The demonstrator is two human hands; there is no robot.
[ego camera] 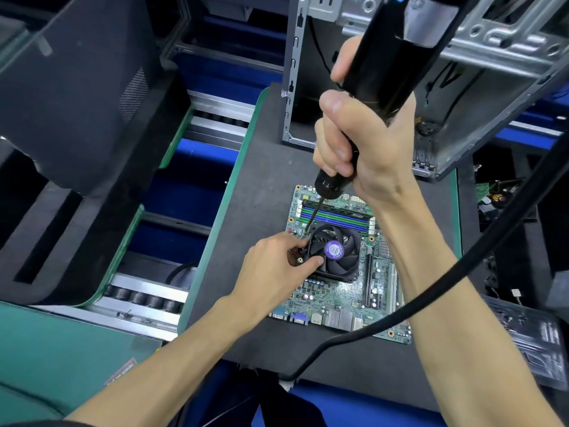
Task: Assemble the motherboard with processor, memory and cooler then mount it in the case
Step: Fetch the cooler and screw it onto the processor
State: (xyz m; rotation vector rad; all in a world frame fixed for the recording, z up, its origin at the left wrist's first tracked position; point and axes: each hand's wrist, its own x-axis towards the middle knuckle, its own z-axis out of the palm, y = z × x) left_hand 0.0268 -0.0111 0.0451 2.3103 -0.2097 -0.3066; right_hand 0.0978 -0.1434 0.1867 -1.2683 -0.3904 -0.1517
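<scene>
Green motherboard (338, 306) flat on a dark pad (261, 180) with a green edge, near the middle of the view. Black cooler fan (334, 252) with a purple hub label seated on the board, just this side of the blue and green memory slots (335, 215). Row of rear ports along the board's near edge.

Left hand (277, 266) at the cooler's left corner, fingers curled and pinching the frame, thumb lying against the fan's rim. Right hand (363, 140) wrapped tight round the black electric screwdriver (385, 72), held almost upright, thin bit (314, 215) slanting down to the cooler's far left corner, tip just beside the left fingertips. Thick black cable (431, 303) sweeping from the upper right across the right forearm and down over the pad's near edge.

Open metal computer case (462, 41) standing on the far end of the pad, behind the board and apart from it. Roller conveyor (147, 298) to the left, carrying other green-edged pads with dark cases.
</scene>
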